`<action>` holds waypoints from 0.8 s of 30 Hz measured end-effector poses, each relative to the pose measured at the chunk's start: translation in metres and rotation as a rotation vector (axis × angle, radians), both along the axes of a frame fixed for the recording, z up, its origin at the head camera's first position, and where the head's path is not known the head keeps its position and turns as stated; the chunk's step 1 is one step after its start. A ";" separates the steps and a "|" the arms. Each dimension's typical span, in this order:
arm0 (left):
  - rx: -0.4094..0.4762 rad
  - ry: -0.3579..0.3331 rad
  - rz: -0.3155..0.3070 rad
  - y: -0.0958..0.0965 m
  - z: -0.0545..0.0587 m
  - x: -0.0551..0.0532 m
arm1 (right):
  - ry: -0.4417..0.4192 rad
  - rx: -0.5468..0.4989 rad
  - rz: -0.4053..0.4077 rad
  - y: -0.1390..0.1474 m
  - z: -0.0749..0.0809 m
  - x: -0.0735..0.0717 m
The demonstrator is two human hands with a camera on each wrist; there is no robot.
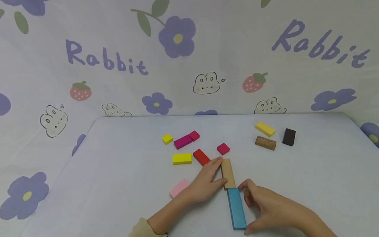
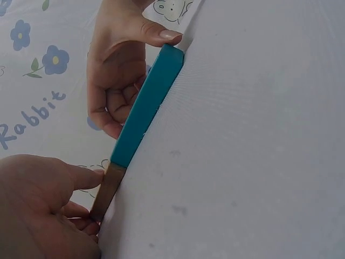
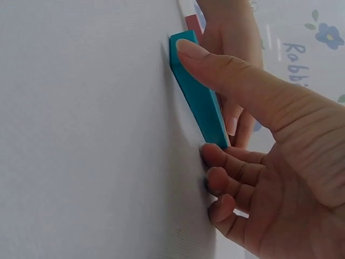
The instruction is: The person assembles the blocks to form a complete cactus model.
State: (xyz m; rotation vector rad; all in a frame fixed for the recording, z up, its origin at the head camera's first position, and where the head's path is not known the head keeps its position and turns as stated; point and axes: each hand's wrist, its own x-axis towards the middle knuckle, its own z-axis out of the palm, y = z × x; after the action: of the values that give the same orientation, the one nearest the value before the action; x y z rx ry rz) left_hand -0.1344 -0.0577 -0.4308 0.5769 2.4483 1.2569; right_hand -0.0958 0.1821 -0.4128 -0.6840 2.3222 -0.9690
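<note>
A long blue block (image 1: 236, 208) lies flat on the white table (image 1: 118, 184), end to end with a tan wooden block (image 1: 228, 172) just beyond it. My right hand (image 1: 245, 209) grips the blue block lengthwise, with the thumb at its near end and the fingers curled at its far end. In the right wrist view the thumb lies over the blue block (image 3: 199, 97). My left hand (image 1: 222, 170) rests against the tan block's left side, index finger reaching its far corner and thumb touching near the joint. The left wrist view shows the blue block (image 2: 145, 105) meeting the tan block (image 2: 106, 189).
Loose blocks lie beyond: a red one (image 1: 201, 156), a yellow one (image 1: 182, 158), a pink one (image 1: 179, 187) by my left wrist, and magenta ones (image 1: 182, 142) (image 1: 223, 148). At back right are yellow (image 1: 265, 128), wood-grain (image 1: 265, 143) and dark brown (image 1: 289, 137) blocks. A printed cloth hangs behind.
</note>
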 end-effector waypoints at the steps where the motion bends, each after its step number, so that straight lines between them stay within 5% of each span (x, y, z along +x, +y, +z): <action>1: -0.001 0.000 0.000 0.000 0.000 0.000 | 0.005 0.006 -0.006 -0.001 0.000 0.001; 24: 0.010 -0.025 0.002 -0.001 0.003 0.002 | 0.090 0.071 -0.042 -0.008 -0.002 0.007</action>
State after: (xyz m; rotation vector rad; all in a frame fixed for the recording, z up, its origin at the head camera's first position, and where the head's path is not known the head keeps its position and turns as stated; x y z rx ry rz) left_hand -0.1327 -0.0591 -0.4277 0.5583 2.4244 1.2708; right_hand -0.0890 0.1740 -0.4149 -0.6657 2.4459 -0.8865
